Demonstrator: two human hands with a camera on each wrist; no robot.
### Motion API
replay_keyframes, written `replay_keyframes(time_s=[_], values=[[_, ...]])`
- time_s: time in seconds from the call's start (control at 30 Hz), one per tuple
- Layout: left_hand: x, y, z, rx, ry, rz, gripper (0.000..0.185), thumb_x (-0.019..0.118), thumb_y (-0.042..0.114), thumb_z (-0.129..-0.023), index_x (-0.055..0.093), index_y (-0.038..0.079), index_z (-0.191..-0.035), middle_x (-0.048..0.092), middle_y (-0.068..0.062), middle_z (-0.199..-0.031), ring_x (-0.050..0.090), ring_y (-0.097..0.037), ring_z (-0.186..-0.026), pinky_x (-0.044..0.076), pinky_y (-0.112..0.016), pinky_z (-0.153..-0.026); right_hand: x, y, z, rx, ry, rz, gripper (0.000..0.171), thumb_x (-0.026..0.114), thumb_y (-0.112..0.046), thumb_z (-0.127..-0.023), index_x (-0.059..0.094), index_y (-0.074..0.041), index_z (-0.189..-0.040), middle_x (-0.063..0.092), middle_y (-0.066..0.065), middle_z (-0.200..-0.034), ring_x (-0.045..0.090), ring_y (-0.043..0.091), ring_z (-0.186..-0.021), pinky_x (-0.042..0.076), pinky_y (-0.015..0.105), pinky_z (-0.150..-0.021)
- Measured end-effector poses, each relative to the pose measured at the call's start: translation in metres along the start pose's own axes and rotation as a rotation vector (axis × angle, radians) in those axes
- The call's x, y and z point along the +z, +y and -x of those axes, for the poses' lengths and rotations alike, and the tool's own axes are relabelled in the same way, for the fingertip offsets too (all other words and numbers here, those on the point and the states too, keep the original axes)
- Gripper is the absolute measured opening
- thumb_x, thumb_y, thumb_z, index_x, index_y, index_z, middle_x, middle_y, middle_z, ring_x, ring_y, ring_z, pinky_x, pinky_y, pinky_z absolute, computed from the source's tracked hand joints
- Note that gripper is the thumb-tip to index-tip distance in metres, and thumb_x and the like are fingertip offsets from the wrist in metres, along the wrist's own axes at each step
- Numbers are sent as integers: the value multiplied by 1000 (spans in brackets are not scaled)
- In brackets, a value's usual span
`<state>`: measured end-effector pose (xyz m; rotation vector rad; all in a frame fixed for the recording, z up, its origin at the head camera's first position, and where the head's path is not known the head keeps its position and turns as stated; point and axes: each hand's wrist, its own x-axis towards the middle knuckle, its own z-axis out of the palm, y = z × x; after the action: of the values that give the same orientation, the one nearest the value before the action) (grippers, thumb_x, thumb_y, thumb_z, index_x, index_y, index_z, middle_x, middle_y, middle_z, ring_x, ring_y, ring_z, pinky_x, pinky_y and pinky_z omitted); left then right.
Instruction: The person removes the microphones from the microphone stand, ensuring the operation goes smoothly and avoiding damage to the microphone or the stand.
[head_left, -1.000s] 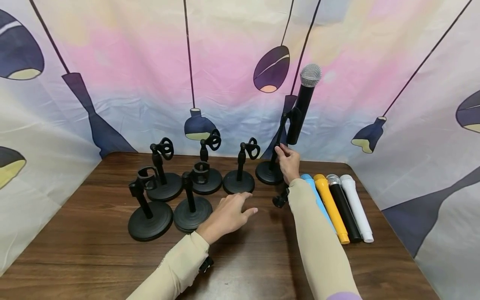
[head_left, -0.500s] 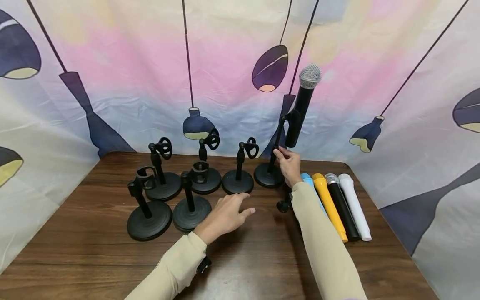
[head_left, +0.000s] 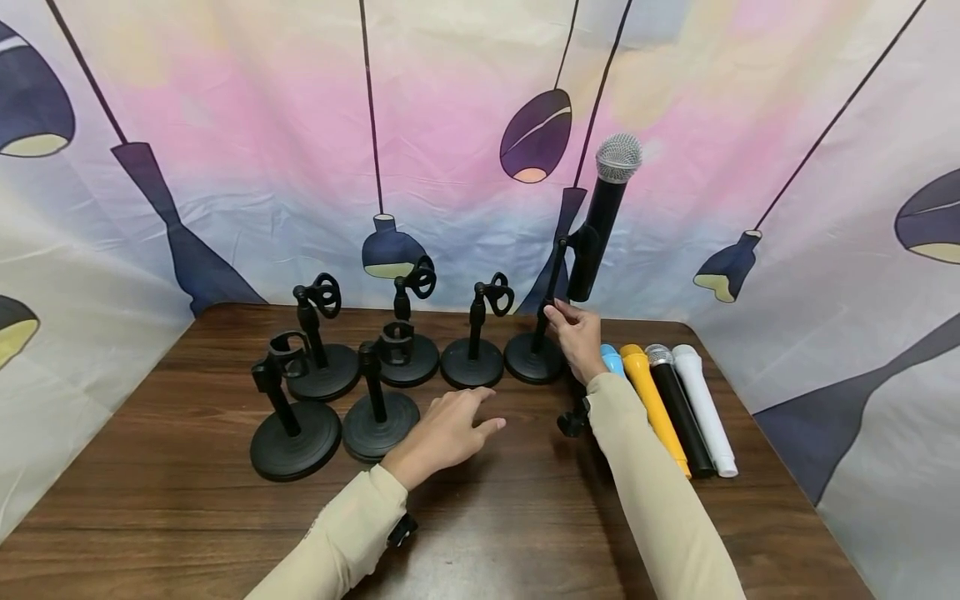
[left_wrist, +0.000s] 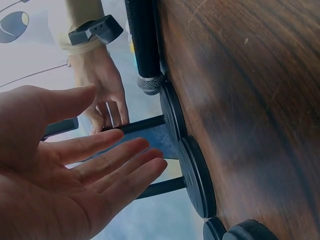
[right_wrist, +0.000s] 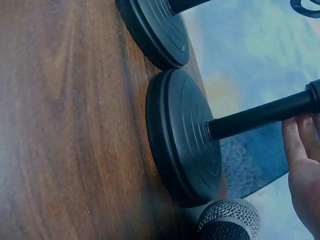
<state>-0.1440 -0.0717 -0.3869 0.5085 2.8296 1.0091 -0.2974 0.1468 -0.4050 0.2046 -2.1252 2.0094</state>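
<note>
In the head view my right hand pinches the post of a black desktop microphone stand at the back right. A black microphone with a silver mesh head sits tilted in that stand's clip, above the hand. The right wrist view shows the fingers at the post, just under its collar. My left hand is over the middle of the table, fingers extended and thumb apart, holding nothing. Nearest it are a stand with a round base and another stand behind.
More black stands, one at front left, one behind it and one at the back, carry no microphones. To the right lie blue, yellow, black and white microphones. A printed cloth hangs behind the table.
The right hand has drawn the loaded stand slightly toward the person, its base now close beside the neighbouring base. The left hand keeps its pose; the head view has shifted a little.
</note>
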Motion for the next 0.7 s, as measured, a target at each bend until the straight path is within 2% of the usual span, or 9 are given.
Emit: replay_keyframes(time_s=[0.2,0.4,0.57,0.7], values=[[-2,-1,2,-7,-2,5,53,64,34,-102,54,5,-145,57,-15,-143,54,-36,-130,42,-58,-105,-5,-1,5,1,3,30,41,65,-13,-101,59,5,-137,58,22,-138,64,34,-119,52,32,-97],[-3,-1,4,-14,-8,11,54,64,34,-102,54,5,-145,57,-15,-143,55,-36,-130,42,-58,-105,-7,-2,12,8,21,39,40,68,-12,-99,62,5,-134,63,24,-131,70,29,-108,54,35,-92],[-3,-2,6,-30,-16,14,54,64,34,-102,53,6,-146,56,-15,-144,54,-36,-131,41,-59,-106,-8,-5,19,24,11,61,40,69,-14,-98,63,4,-134,62,22,-133,70,27,-109,54,35,-92],[-4,-2,6,-25,-14,13,53,64,33,-102,54,5,-146,57,-15,-143,54,-36,-130,39,-59,-107,-10,-7,26,29,1,69,40,70,-16,-98,63,2,-134,60,21,-136,71,24,-106,53,41,-95]])
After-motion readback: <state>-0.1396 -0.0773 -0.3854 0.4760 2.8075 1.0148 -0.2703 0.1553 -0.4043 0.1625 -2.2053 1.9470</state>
